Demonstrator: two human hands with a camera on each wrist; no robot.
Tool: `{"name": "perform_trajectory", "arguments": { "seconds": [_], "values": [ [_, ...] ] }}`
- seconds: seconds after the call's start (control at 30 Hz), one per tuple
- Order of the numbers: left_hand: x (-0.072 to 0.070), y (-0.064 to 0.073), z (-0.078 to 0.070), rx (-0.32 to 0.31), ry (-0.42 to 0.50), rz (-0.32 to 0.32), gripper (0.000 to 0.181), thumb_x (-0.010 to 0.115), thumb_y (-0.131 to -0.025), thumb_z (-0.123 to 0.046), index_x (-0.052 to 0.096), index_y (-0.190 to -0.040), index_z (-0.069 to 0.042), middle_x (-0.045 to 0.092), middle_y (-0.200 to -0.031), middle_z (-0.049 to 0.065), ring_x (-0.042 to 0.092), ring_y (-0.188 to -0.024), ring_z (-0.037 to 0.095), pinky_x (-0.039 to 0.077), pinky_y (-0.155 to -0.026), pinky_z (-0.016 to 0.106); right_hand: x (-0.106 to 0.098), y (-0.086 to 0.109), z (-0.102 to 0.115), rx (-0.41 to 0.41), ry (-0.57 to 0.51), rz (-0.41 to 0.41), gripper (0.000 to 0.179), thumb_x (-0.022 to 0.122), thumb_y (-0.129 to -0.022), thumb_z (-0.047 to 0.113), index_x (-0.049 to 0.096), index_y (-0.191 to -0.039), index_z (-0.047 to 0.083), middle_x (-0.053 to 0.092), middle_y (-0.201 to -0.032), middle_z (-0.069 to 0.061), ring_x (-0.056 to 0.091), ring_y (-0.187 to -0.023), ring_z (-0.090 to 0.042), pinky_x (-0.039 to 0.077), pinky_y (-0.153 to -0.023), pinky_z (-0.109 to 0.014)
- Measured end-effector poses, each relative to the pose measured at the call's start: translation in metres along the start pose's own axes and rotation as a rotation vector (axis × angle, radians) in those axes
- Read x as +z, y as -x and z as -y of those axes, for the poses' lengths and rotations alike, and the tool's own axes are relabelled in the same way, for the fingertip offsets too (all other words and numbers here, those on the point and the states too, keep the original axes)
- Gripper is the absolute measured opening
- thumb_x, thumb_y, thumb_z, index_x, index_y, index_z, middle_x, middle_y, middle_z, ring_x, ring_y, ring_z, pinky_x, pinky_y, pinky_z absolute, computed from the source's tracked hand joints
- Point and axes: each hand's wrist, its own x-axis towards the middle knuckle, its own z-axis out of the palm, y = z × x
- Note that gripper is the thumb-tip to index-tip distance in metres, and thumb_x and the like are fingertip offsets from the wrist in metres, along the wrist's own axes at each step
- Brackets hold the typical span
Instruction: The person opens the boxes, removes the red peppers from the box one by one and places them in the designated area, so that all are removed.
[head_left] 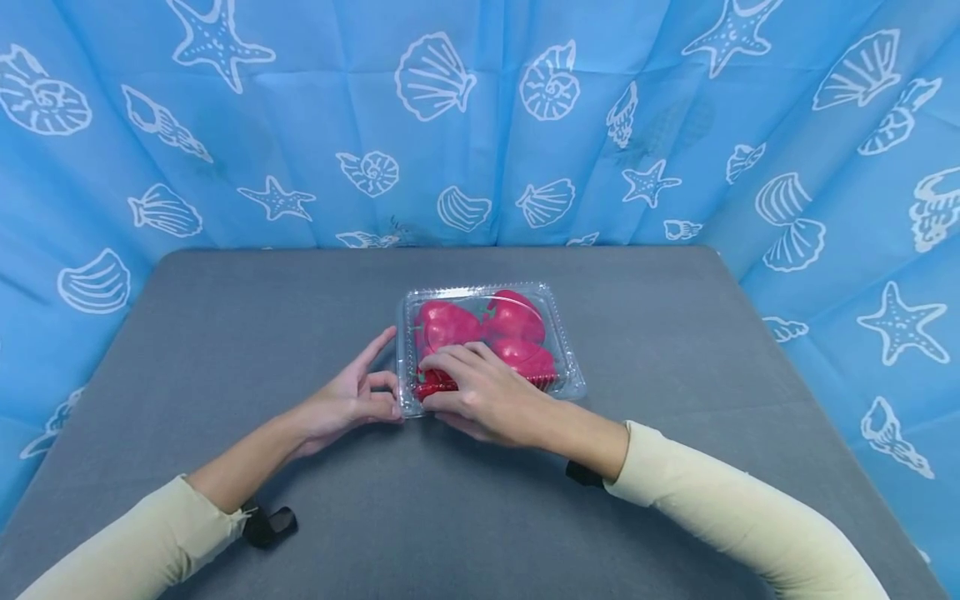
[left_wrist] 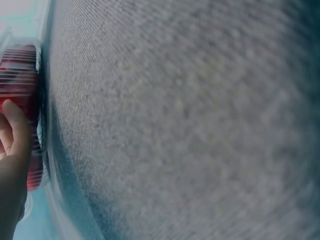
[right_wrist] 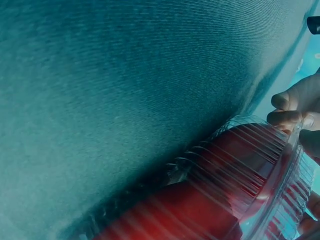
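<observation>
A clear plastic clamshell container (head_left: 573, 385) lies on the table with smooth pink-red fruits (head_left: 516, 318) inside, green bits showing beside them. At its left front corner, my left hand (head_left: 337, 404) pinches the edge between thumb and curled fingers, while the index finger stretches along the left side. My right hand (head_left: 487, 396) reaches over the front side and grips the front rim, thumb below and fingers on top. From the right wrist view, the ribbed front wall of the container (right_wrist: 255, 145) shows fruit behind it, with left-hand fingertips (right_wrist: 281, 101) by the rim.
The grey table (head_left: 300, 308) has rounded back corners. A blue curtain (head_left: 495, 158) printed with white shells and starfish hangs behind it and along both sides. A black strap (head_left: 270, 527) hangs at the left wrist.
</observation>
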Motion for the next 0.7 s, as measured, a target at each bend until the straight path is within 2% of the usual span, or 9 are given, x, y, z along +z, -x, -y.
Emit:
{"name": "perform_trajectory", "arguments": {
  "seconds": [0.7],
  "values": [
    [0.0062,-0.0021,-0.0015,-0.022,-0.012,-0.019,0.108,0.064,-0.086,0.003,-0.006,-0.158,-0.039,0.058,-0.106,0.009,0.068,-0.092,0.023,0.053,-0.092,0.044,0.0057,-0.0031,0.0037,0.012,0.026,-0.056,0.032,0.086,-0.078,0.029,0.078,-0.107,0.019,0.062,-0.122,-0.009,0.055,-0.118,-0.023,0.046,-0.099,-0.040]
  ]
}}
